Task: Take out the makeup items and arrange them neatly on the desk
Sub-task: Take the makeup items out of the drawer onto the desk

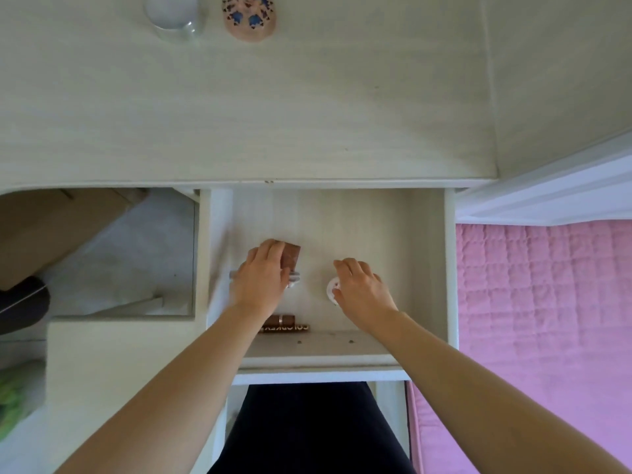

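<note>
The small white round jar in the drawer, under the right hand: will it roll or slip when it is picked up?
The small white round jar seems to stand flat on the drawer floor, so it probably stays put unless tipped on its side. It looks smooth, so it may slip in a loose grip. The right hand covers much of it, so it is likely light.

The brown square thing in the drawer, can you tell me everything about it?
The brown compact is a small, flat, squarish case, brown and a little shiny. It lies in the open drawer, left of the middle. The left hand covers its left side, fingers over its edge. Whether it is lifted cannot be told.
</note>
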